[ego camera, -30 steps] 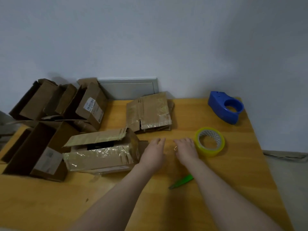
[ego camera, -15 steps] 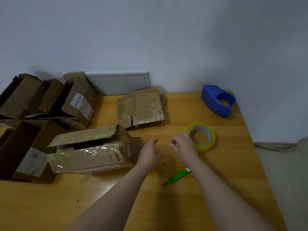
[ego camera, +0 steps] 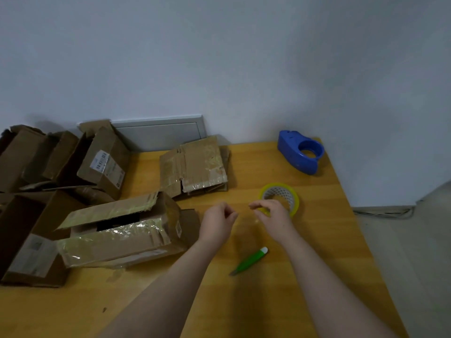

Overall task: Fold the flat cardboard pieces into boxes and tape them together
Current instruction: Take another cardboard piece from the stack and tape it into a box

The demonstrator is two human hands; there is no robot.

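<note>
In front of me, a smooth, faintly glossy wooden table (ego camera: 317, 240) carries matt brown cardboard boxes (ego camera: 102, 164); glossy, wrinkled clear tape (ego camera: 114, 234) shines on the near box (ego camera: 136, 247) and the flat cardboard stack (ego camera: 195, 164). Far right, a smooth blue plastic dispenser (ego camera: 299, 154).

Tape roll (ego camera: 294, 200) partly behind right hand (ego camera: 273, 216)

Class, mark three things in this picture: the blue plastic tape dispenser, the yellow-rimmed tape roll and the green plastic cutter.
Blue plastic tape dispenser (ego camera: 292, 153): head view, solid body left of its hole.
Yellow-rimmed tape roll (ego camera: 294, 203): head view, right outer rim.
Green plastic cutter (ego camera: 249, 262): head view, middle of handle.
</note>
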